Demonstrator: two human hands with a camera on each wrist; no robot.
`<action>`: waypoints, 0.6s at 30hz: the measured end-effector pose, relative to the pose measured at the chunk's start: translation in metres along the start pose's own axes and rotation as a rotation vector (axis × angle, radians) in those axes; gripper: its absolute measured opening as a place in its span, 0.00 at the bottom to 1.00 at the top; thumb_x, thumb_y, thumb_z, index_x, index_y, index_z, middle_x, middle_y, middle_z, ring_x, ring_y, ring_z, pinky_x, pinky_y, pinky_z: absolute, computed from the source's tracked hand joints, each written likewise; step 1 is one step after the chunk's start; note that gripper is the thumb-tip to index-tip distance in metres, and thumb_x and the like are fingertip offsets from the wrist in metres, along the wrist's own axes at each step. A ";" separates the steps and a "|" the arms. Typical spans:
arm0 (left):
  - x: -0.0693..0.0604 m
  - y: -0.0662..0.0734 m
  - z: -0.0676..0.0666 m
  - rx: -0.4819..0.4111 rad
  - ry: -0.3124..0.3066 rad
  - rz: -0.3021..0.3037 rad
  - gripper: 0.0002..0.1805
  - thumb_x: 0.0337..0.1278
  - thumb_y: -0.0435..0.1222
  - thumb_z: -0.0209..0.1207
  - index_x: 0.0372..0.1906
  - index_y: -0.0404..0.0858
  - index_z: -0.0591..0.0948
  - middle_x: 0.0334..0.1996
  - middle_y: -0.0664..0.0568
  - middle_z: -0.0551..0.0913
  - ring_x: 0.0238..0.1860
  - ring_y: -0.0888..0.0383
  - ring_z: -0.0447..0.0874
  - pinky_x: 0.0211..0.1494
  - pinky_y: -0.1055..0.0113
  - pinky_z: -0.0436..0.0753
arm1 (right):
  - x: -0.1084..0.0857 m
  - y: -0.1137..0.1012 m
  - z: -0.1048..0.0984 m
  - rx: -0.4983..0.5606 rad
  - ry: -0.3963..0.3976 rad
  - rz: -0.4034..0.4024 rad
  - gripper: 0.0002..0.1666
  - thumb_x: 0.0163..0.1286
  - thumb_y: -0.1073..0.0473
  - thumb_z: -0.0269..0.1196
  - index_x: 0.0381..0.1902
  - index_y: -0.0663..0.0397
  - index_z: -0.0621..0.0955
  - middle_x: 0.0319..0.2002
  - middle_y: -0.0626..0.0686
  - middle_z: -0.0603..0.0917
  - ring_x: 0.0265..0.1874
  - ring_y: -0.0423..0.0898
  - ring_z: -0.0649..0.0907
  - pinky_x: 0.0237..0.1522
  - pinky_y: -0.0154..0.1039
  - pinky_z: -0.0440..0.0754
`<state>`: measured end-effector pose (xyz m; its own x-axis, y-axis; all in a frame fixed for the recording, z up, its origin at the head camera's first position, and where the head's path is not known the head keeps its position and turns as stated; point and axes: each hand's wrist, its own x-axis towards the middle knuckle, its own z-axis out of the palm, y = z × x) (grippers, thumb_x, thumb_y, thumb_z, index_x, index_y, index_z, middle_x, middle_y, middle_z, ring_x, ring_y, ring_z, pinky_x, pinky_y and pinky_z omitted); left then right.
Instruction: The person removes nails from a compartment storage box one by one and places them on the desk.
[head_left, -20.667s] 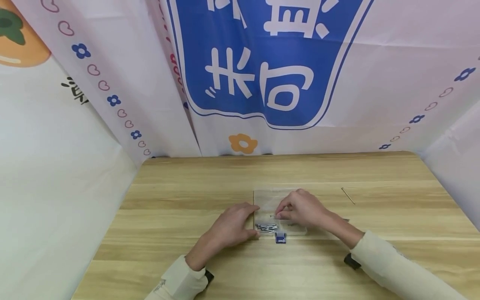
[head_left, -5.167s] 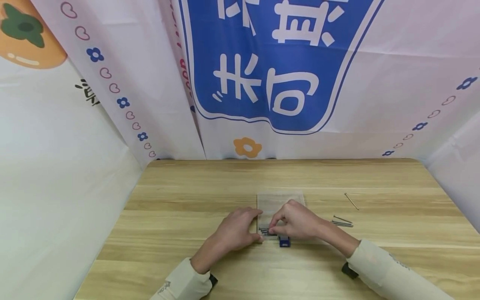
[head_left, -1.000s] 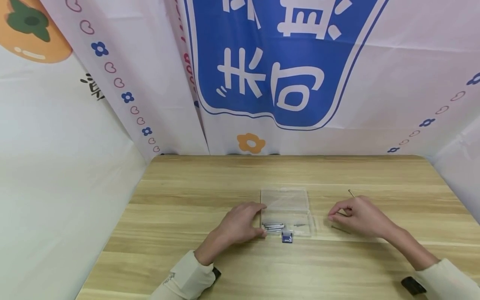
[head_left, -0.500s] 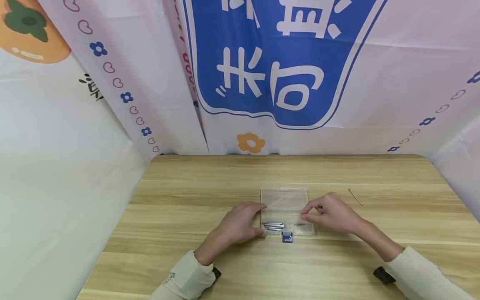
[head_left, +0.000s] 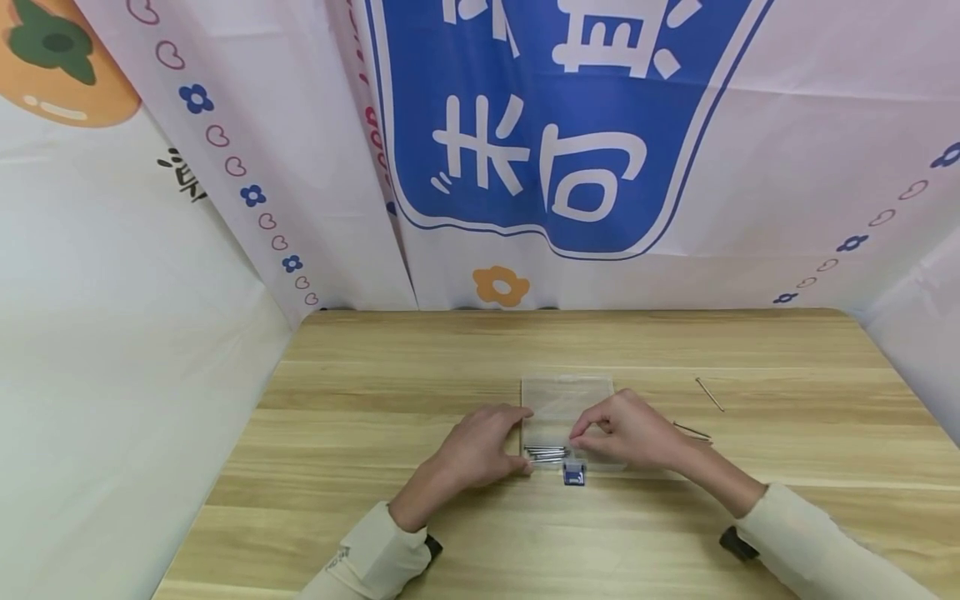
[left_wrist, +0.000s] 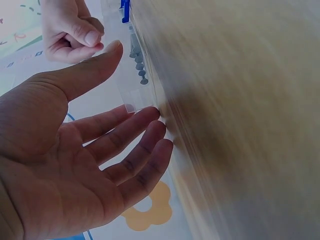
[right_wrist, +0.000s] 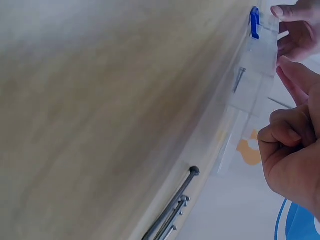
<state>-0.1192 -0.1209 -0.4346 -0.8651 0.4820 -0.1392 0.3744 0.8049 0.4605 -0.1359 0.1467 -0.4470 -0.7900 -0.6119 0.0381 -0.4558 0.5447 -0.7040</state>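
A clear plastic box (head_left: 567, 400) with its lid open lies on the wooden table; its latch is blue (head_left: 574, 474). Several nails (head_left: 546, 454) lie in its left compartment, and a smaller nail (right_wrist: 239, 80) shows in another compartment. My left hand (head_left: 480, 446) steadies the box's left edge, fingers spread and loosely bent, thumb apart; the left wrist view shows nothing gripped in it. Over the box, my right hand (head_left: 626, 429) pinches with thumb and index finger, other fingers curled. A thin nail (right_wrist: 280, 102) sticks out beside that hand; the rest is hidden.
Right of the box, a few loose nails (head_left: 692, 431) lie on the tabletop (head_left: 405, 358), partly behind the right forearm. Farther back lies a single long nail (head_left: 709, 394). A printed cloth (head_left: 750, 208) hangs behind the table's far edge.
Over the last second my right hand has moved left from the loose nails to above the box. My left hand stays at the box edge. Fewer loose nails show than five seconds ago.
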 end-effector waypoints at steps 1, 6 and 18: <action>0.000 0.000 0.000 0.000 0.000 0.000 0.38 0.58 0.46 0.79 0.71 0.39 0.80 0.69 0.46 0.84 0.71 0.47 0.81 0.74 0.49 0.80 | 0.001 0.000 0.001 0.001 -0.006 -0.003 0.04 0.72 0.57 0.73 0.39 0.45 0.94 0.23 0.41 0.89 0.11 0.26 0.57 0.16 0.22 0.56; 0.000 0.000 0.000 -0.004 -0.001 0.002 0.38 0.58 0.46 0.79 0.71 0.38 0.80 0.70 0.46 0.83 0.72 0.46 0.81 0.75 0.49 0.79 | 0.005 -0.001 0.007 -0.018 -0.016 -0.041 0.03 0.71 0.56 0.74 0.38 0.45 0.94 0.28 0.40 0.92 0.11 0.26 0.56 0.17 0.23 0.56; -0.001 0.000 -0.001 0.001 0.007 0.007 0.38 0.57 0.46 0.80 0.70 0.37 0.81 0.69 0.45 0.84 0.71 0.45 0.81 0.75 0.49 0.80 | 0.020 -0.007 0.013 -0.112 -0.048 -0.120 0.03 0.69 0.54 0.76 0.37 0.43 0.95 0.31 0.38 0.93 0.15 0.26 0.65 0.22 0.24 0.66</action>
<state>-0.1188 -0.1213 -0.4334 -0.8647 0.4854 -0.1292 0.3812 0.8017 0.4604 -0.1436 0.1230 -0.4510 -0.7080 -0.7015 0.0816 -0.5906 0.5247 -0.6131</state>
